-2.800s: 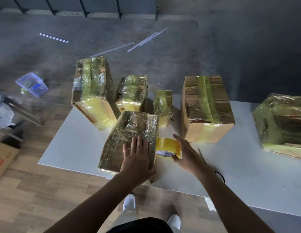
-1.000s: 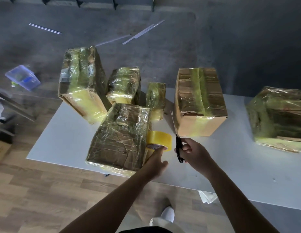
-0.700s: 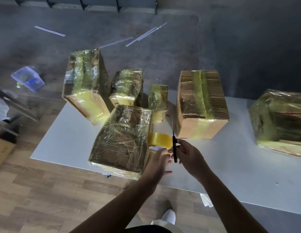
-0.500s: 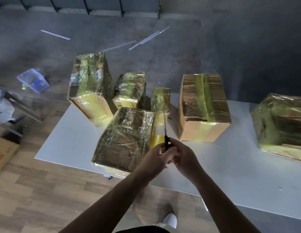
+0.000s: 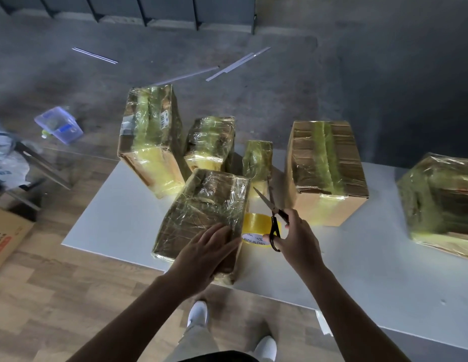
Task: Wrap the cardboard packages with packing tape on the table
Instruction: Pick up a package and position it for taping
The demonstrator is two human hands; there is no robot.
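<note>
Five packages look wrapped. The left hand [image 5: 206,246] lies flat on the near package [image 5: 201,205]; the right hand [image 5: 298,239] grips open scissors [image 5: 273,220] beside the tape roll [image 5: 256,226]. The brown box [image 5: 324,163] seems only partly taped.

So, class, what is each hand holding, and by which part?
The right hand grips the scissors by their black handles. The left hand holds nothing; it rests flat on the nearest package.
</note>
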